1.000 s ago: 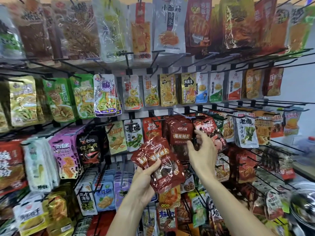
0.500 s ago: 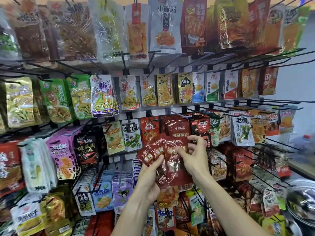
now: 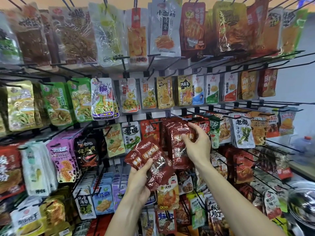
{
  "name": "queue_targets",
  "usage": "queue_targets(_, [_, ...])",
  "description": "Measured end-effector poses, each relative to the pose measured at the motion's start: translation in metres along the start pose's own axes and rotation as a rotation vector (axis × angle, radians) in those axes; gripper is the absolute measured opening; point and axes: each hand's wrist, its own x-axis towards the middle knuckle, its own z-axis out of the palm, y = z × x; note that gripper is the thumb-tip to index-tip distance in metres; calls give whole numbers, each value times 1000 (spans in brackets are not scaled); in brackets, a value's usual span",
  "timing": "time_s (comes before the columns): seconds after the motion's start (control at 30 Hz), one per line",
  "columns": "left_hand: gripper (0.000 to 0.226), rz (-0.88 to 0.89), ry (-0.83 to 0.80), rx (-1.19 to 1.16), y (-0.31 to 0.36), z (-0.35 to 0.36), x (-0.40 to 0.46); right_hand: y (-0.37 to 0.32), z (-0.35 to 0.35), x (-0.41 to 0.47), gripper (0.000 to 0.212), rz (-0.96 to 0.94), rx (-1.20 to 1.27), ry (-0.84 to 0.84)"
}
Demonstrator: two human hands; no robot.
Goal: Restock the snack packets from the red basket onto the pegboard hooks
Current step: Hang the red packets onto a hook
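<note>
Your left hand (image 3: 139, 182) grips a fanned bundle of dark red, glossy plastic snack packets (image 3: 151, 160), thumb across the front near the lower left corner and fingers curled behind, holding them tilted with their tops leaning up and to the left, in front of the lower middle of the grey pegboard wall (image 3: 154, 114). Your right hand (image 3: 196, 145) is raised just above and to the right of that bundle, pinching a single dark red packet (image 3: 179, 150) of the same kind by its upper part: the thumb presses on the front and the index finger reaches over the top edge, close to the tip of a black wire hook (image 3: 179, 117) that juts out from the board. You cannot tell whether the packet's hole is on the hook. That packet hangs upright, directly in front of a row of matching red packets (image 3: 167, 127) behind it, and its lower left edge is overlapped by the bundle in your left hand. To the left of this row hang a white packet with black lettering and green seaweed art (image 3: 131, 135) and a yellow-green tofu packet (image 3: 113, 140); to the right hangs another white seaweed packet (image 3: 242, 132). A shiny metal bowl (image 3: 301, 200) sits at the lower right edge.
</note>
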Motion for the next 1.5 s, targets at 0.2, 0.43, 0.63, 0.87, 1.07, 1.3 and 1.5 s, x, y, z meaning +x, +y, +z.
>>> queue_targets(0.2, [40,6,6,5,5,-9,-2,7,8,9,54,-4,-153,-30])
queue_targets(0.43, [38,6,-70,57,8,-1,-9,5,29,25,57,-17,-378,-110])
queue_targets(0.63, [42,17,-111,72,5,3,-10,-1,6,-19,55,-127,-456,8])
queue_targets(0.87, [41,-8,-219,110,-6,37,-15,-17,0,-37,54,63,27,-142])
queue_targets(1.07, [33,-46,-260,45,-6,56,-18,-2,-7,-23,30,30,172,15])
queue_targets(1.3, [35,-23,-174,32,-6,41,-8,0,-8,2,37,20,36,5])
queue_targets(1.5, [33,-2,-199,25,-4,28,-8,0,-4,7,43,18,-56,-21])
